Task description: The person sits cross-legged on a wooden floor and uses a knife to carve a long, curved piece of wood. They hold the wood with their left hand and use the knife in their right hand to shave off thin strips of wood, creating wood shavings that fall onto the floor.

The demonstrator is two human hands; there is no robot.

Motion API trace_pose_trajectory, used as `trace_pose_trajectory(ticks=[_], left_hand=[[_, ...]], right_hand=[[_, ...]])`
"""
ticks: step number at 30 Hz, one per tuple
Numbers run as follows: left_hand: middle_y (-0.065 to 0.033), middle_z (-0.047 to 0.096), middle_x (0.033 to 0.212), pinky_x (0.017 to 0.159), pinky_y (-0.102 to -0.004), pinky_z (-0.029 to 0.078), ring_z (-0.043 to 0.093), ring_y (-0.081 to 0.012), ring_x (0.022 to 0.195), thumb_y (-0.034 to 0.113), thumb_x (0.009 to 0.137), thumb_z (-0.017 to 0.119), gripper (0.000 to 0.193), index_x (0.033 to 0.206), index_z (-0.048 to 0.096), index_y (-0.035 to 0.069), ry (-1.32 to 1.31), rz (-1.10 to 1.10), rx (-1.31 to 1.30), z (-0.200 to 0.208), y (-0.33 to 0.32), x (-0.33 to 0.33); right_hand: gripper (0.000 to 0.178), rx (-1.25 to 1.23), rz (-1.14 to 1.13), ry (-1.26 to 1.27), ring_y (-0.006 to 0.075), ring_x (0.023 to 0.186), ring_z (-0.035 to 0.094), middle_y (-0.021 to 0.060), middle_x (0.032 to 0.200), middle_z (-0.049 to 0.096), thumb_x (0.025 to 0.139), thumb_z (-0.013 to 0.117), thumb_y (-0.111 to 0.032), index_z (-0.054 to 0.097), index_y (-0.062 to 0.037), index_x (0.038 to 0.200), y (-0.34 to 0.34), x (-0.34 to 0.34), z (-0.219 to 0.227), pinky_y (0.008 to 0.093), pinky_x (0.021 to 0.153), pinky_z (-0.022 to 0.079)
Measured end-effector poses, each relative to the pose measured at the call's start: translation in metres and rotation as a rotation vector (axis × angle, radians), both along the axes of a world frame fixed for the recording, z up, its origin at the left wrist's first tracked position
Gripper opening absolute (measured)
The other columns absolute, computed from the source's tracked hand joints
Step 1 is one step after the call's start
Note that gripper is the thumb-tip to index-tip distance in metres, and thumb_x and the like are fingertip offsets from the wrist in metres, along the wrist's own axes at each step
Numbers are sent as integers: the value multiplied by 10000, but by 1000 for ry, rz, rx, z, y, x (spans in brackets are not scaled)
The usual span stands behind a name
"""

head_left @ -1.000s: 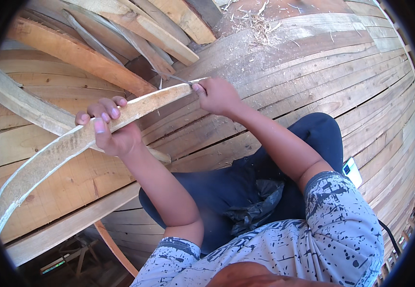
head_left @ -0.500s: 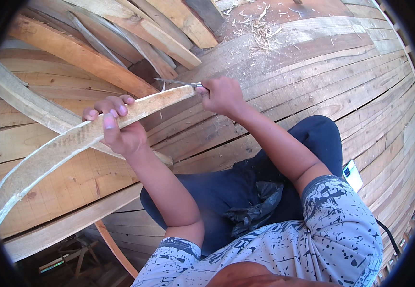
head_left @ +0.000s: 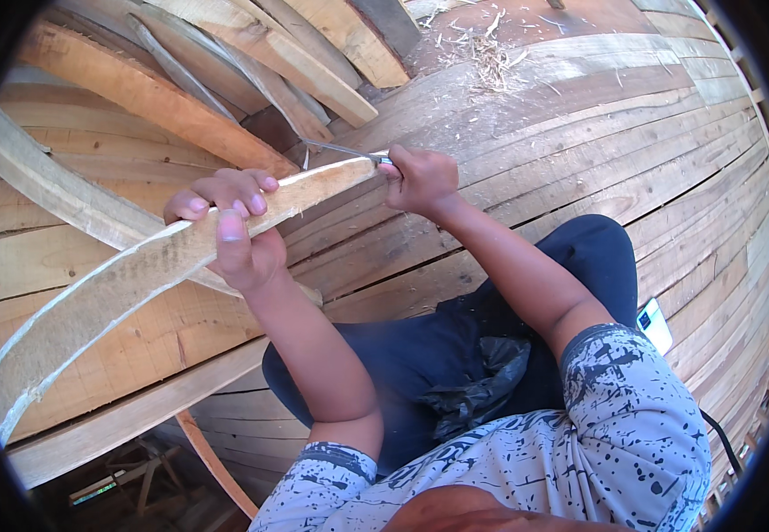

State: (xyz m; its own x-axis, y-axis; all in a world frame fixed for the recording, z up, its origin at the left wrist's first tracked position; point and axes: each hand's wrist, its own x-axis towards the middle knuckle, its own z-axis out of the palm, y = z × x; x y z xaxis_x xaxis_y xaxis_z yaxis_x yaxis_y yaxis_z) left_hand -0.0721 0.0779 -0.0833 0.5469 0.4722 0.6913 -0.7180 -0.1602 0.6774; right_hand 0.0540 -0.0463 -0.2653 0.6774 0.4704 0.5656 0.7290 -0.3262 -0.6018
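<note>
A long curved wooden strip [head_left: 123, 277] runs from the left rim up to the middle, with pale cut edges and a narrowing right end. My left hand [head_left: 247, 226] is closed around it, thumb on the near side and fingers over the far edge. My right hand [head_left: 424, 181] grips a knife [head_left: 342, 149] at the strip's narrow end; the fist hides the handle. The thin blade points left and lies close to the strip's far edge. A thin pale shaving [head_left: 305, 158] stands by the blade's tip. I cannot tell whether the blade touches the wood.
Another curved timber [head_left: 70, 195] crosses beneath the strip. Several beams and boards [head_left: 149, 93] lie at the far left. Wood shavings [head_left: 493, 62] are heaped on the plank floor [head_left: 570, 160]. A phone [head_left: 654, 325] lies right of my knee. A dark gap [head_left: 127, 483] opens at lower left.
Both hands, the strip and the knife have shifted slightly to the right. The blade sits at a somewhat steeper slant. My grips have stayed closed.
</note>
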Motion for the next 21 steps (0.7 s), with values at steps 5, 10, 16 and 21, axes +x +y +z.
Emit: trace_pose_trajectory(ticks=[5, 10, 16, 21], left_hand=[[-7, 504, 750, 763, -419, 513, 530, -163, 720, 69, 843, 630, 216, 1003, 514, 156, -13, -140, 30, -13, 9, 4], [15, 505, 752, 785, -407, 473, 522, -153, 740, 97, 835, 585, 163, 980, 554, 164, -18, 103, -402, -33, 10, 17], [34, 482, 748, 782, -383, 456, 510, -133, 746, 97, 783, 625, 279, 1011, 486, 181, 7, 332, -342, 0, 6, 0], [-40, 495, 782, 804, -433, 508, 534, -163, 784, 124, 822, 663, 268, 1010, 473, 100, 46, 540, -257, 5, 0, 11]], right_hand=[[202, 49, -130, -122, 269, 492, 590, 43, 574, 555, 842, 647, -274, 542, -151, 721, -9, 25, -2, 390, 423, 427], [280, -46, -75, 80, 356, 564, 599, 118, 616, 589, 939, 565, -308, 598, -93, 761, -10, 36, 32, 446, 512, 449], [392, -197, -56, 618, 438, 849, 661, 255, 835, 678, 969, 488, -314, 679, 20, 893, -3, 37, 46, 514, 771, 506], [440, -300, 83, 999, 467, 955, 645, 320, 946, 667, 985, 464, -297, 660, 97, 996, 10, 26, 15, 507, 857, 492]])
